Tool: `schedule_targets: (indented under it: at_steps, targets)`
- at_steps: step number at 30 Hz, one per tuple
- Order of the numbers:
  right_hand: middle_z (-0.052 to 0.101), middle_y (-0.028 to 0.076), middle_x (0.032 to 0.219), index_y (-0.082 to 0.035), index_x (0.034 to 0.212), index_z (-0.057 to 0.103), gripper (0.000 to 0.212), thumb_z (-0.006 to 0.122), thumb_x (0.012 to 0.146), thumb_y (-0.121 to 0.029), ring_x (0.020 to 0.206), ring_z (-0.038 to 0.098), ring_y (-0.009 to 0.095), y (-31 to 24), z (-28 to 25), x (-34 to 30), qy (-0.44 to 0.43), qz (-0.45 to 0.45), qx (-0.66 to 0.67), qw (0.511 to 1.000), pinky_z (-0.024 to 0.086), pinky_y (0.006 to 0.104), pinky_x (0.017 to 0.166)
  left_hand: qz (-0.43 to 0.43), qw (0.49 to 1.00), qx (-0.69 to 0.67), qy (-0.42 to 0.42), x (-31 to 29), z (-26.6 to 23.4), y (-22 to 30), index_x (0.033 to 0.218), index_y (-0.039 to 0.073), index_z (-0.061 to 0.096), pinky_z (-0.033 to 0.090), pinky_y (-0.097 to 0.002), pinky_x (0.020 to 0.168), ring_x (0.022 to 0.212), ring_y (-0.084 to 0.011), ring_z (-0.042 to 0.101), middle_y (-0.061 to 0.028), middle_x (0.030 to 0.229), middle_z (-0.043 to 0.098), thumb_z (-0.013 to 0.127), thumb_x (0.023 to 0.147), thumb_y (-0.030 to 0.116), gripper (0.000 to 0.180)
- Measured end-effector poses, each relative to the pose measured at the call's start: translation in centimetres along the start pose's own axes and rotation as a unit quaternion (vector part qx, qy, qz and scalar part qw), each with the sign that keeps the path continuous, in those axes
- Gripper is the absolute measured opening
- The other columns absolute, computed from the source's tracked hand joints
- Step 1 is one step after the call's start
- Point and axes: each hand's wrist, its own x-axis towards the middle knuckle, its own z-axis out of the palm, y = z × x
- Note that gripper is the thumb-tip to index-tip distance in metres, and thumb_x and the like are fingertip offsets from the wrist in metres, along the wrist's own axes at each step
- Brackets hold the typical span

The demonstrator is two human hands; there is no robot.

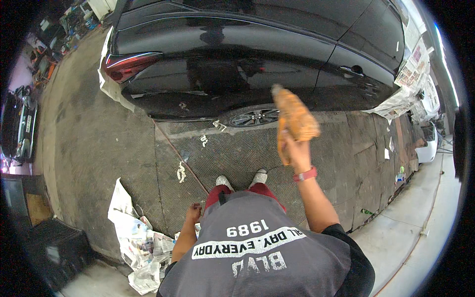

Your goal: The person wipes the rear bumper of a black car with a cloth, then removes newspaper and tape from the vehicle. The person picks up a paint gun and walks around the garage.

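Dark matting (242, 153) borders the black car (292, 59); before its lower edge, near the rear wheel (255, 118), my right hand (298, 152) grips an orange cloth (299, 116). My left hand (194, 213) hangs, grip unclear. Wiping seems the step; next needs light pressure

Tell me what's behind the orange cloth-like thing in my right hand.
Behind the orange cloth-like thing, the glossy black car shows around its upper part and the dark, textured floor around its lower part. Whatever lies directly behind it is covered.
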Motion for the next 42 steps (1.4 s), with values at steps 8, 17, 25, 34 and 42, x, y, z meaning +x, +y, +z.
schedule_targets:
  at_steps: [8, 17, 25, 34, 42]
  targets:
    - [0.063, 0.007, 0.087, -0.002, 0.106, 0.056, 0.016, 0.066, 0.093, -0.002, 0.068, 0.062, 0.018, 7.6, -10.3, 3.8, 0.229, 0.086, 0.214, 0.946, 0.053, 0.0334, 0.061, 0.076, 0.995, 0.062, 0.026, -0.4, -3.2, 10.7, 0.127, -0.002, 0.067, 0.053, -0.0396, 0.099, 0.114, -0.0315, 0.071, -0.0218, 0.12, 0.073, 0.065, 0.098, 0.027, 0.041]
    - [0.065, 0.013, 0.134, -0.003, 0.142, 0.053, 0.054, 0.072, 0.093, -0.014, 0.127, 0.059, 0.03, 13.3, 5.0, -2.6, -0.108, -0.134, -0.158, 0.972, 0.047, 0.0382, 0.108, 0.06, 0.994, 0.088, 0.016, -1.1, -3.2, 7.6, 0.129, -0.001, 0.066, 0.054, -0.0388, 0.098, 0.112, -0.0307, 0.071, -0.0205, 0.119, 0.074, 0.065, 0.097, 0.027, 0.042]
    - [0.062, 0.013, 0.142, -0.004, 0.145, 0.055, 0.06, 0.077, 0.091, -0.021, 0.134, 0.056, 0.024, 10.7, 14.9, -3.2, -0.344, 0.083, -0.087, 0.931, 0.044, 0.0365, 0.111, -0.01, 0.999, 0.024, 0.025, -5.7, -1.2, -1.5, 0.129, 0.001, 0.067, 0.055, -0.0426, 0.094, 0.111, -0.0343, 0.071, -0.0218, 0.118, 0.074, 0.063, 0.094, 0.034, 0.047]
    - [0.064, 0.005, 0.118, -0.001, 0.129, 0.062, 0.038, 0.067, 0.091, 0.0, 0.103, 0.062, 0.02, 21.2, -0.8, 1.6, -0.027, 0.217, 0.116, 0.969, 0.05, 0.0343, 0.092, -0.067, 0.989, 0.094, 0.095, -10.1, 0.5, 7.7, 0.133, 0.011, 0.068, 0.051, -0.0471, 0.103, 0.117, -0.0392, 0.067, -0.0205, 0.125, 0.071, 0.063, 0.091, 0.043, 0.053]
    - [0.062, 0.003, 0.119, -0.006, 0.127, 0.061, 0.028, 0.064, 0.099, -0.008, 0.103, 0.061, 0.021, 25.7, -6.2, 1.3, 0.007, 0.248, 0.108, 0.963, 0.051, 0.0353, 0.089, 0.003, 0.99, 0.09, 0.112, -8.9, 5.1, 11.8, 0.134, 0.007, 0.066, 0.052, -0.0456, 0.102, 0.118, -0.0378, 0.067, -0.0207, 0.125, 0.071, 0.065, 0.092, 0.034, 0.05]
